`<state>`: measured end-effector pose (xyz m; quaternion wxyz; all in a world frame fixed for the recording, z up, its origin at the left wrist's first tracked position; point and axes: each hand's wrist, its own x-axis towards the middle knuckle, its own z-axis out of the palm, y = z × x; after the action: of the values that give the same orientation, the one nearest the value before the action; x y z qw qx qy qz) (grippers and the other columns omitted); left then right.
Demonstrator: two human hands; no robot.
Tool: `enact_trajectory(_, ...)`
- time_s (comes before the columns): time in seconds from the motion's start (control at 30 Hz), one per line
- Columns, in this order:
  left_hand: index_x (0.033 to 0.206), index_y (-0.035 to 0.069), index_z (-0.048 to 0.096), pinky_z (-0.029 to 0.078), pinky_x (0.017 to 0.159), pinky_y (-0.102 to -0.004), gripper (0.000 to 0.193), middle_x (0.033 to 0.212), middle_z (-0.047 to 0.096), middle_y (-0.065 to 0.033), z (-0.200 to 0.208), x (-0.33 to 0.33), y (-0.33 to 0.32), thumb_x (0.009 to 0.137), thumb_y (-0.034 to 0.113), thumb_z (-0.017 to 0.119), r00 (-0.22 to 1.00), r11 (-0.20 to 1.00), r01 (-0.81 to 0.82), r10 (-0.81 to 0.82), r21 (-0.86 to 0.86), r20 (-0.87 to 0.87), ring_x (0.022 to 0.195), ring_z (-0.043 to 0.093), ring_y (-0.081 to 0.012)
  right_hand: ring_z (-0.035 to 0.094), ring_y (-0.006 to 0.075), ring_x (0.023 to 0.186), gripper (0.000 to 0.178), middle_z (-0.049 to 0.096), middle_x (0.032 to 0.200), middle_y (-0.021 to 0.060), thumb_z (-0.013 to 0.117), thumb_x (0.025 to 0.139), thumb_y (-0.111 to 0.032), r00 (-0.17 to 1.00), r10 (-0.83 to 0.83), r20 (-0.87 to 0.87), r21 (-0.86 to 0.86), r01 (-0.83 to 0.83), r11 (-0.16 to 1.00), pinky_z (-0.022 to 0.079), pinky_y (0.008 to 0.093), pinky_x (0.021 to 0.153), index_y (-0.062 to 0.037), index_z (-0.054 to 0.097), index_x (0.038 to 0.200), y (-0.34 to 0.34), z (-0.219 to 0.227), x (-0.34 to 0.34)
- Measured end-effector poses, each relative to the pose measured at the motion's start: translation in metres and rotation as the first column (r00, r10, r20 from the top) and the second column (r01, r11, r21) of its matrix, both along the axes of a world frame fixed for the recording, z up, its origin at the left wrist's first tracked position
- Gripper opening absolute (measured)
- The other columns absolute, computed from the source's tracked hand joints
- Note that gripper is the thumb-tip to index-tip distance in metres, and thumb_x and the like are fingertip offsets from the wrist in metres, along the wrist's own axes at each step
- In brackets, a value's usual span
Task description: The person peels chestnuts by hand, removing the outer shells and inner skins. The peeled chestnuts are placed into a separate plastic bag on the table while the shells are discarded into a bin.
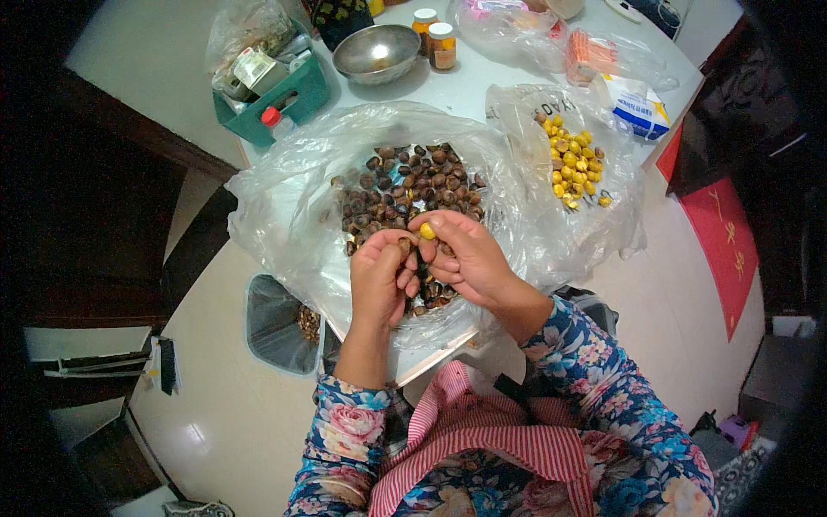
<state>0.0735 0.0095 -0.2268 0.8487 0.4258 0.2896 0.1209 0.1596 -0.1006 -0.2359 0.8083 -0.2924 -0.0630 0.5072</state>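
Over a clear plastic bag (293,198) spread on the table, my two hands meet. My right hand (469,258) pinches a yellow peeled chestnut (427,231) between thumb and forefinger. Close beside it, my left hand (377,271) has its fingers curled in a pinch on a brown piece that looks like chestnut shell (404,246). A heap of dark brown unpeeled chestnuts (413,185) lies on the bag just beyond my hands. To the right, peeled yellow chestnuts (573,164) are gathered on a second clear plastic bag (525,108).
A green basket (297,102) packed with items stands at the back left, near a metal bowl (377,56) and two jars (442,47). At the back right are a blue and white packet (636,108) and plastic bags. A lined bin (276,332) holding shells stands below the table's left side.
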Motion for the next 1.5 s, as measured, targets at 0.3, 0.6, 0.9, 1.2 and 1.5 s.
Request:
enact_trajectory(0.3, 0.098, 0.001, 0.053, 0.042, 0.046, -0.0236, 0.023, 0.082, 0.054, -0.0072, -0.004, -0.009, 0.023, 0.080, 0.011, 0.043, 0.953, 0.949, 0.152, -0.067, -0.276, 0.295, 0.056, 0.043, -0.0101, 0.031, 0.0015, 0.041, 0.022, 0.054, 0.072, 0.0036, 0.045, 0.093, -0.019, 0.618, -0.586, 0.524, 0.067, 0.656, 0.751, 0.025, 0.0150, 0.036, -0.0026, 0.052, 0.106, -0.050, 0.035, 0.051)
enact_trajectory(0.6, 0.096, 0.001, 0.056, 0.035, 0.042, -0.0177, 0.020, 0.077, 0.055, -0.0062, -0.007, -0.078, 0.062, 0.084, 0.016, 0.053, 0.907, 0.961, -0.174, 0.242, -0.217, 0.344, 0.051, 0.040, -0.0079, 0.033, 0.0025, 0.043, 0.023, 0.050, 0.064, -0.0017, 0.054, 0.089, -0.022, 0.335, -0.414, 0.846, -0.259, 0.938, 0.229, 0.026, 0.0179, 0.037, -0.0026, 0.058, 0.101, -0.127, -0.003, 0.141)
enact_trajectory(0.9, 0.095, -0.003, 0.055, 0.040, 0.047, -0.0153, 0.018, 0.077, 0.054, -0.0058, -0.039, -0.198, 0.151, 0.086, 0.013, 0.051, 0.808, 0.825, -0.565, 0.547, 0.026, 0.217, 0.056, 0.045, -0.0079, 0.032, 0.0033, 0.044, 0.023, 0.053, 0.071, 0.0033, 0.049, 0.091, -0.020, 0.513, -0.691, 0.509, -0.286, 0.858, 0.427, 0.025, 0.0190, 0.037, 0.0004, 0.057, 0.099, -0.177, -0.014, 0.149)
enact_trajectory(1.2, 0.090, -0.004, 0.054, 0.052, 0.063, -0.0253, 0.015, 0.076, 0.055, -0.0104, -0.088, -0.244, 0.171, 0.083, 0.009, 0.052, 0.819, 0.848, -0.524, 0.528, 0.080, -0.225, 0.066, 0.055, -0.0171, 0.032, 0.0042, 0.045, 0.018, 0.048, 0.068, 0.0016, 0.053, 0.086, -0.012, 0.396, -0.853, 0.340, -0.090, 0.916, 0.390, 0.022, 0.0189, 0.037, 0.0020, 0.056, 0.097, -0.187, -0.019, 0.136)
enact_trajectory(1.5, 0.090, -0.004, 0.058, 0.044, 0.071, -0.0343, 0.032, 0.097, 0.061, -0.0127, -0.068, -0.214, 0.170, 0.081, 0.027, 0.061, 0.593, 0.680, -0.405, 0.704, 0.612, -0.389, 0.090, 0.056, -0.0182, 0.032, 0.0028, 0.044, 0.019, 0.049, 0.066, 0.0008, 0.053, 0.088, -0.012, 0.438, -0.811, 0.388, 0.009, 0.878, 0.478, 0.023, 0.0175, 0.036, 0.0027, 0.057, 0.099, -0.151, -0.001, 0.097)
